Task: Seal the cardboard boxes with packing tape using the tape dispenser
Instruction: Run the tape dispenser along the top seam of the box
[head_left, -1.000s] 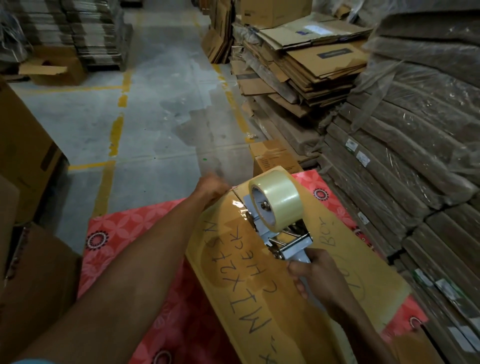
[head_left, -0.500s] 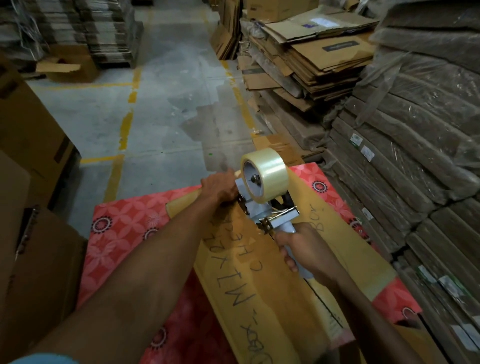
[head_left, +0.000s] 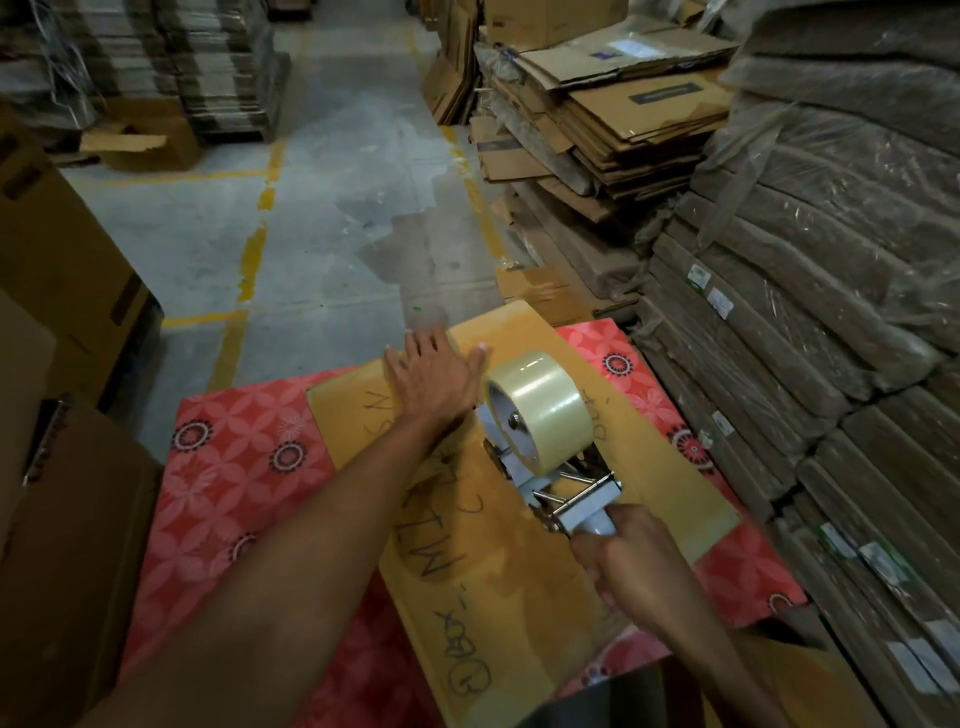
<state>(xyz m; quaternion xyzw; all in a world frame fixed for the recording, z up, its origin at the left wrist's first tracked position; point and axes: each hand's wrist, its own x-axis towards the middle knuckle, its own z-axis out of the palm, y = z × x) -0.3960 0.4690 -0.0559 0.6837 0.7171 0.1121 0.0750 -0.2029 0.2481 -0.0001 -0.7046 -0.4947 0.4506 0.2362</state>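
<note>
A brown cardboard box (head_left: 467, 571) with black handwriting on top lies on a red patterned cloth (head_left: 234, 467). My left hand (head_left: 431, 379) rests flat on the box's far end, fingers spread and straight. My right hand (head_left: 634, 566) grips the handle of the tape dispenser (head_left: 561, 488), which sits on the box top near its middle. The dispenser carries a roll of clear tape (head_left: 540, 410), just right of my left hand.
Flattened cardboard stacks (head_left: 613, 119) and wrapped bundles (head_left: 831, 312) rise along the right. Brown boxes (head_left: 62, 291) stand on the left. Grey concrete floor with yellow lines (head_left: 249, 270) stretches ahead, with more stacks (head_left: 171, 62) at the back.
My left hand went from holding the box's far edge to lying flat with spread fingers. My right hand drew the dispenser back toward me along the box top.
</note>
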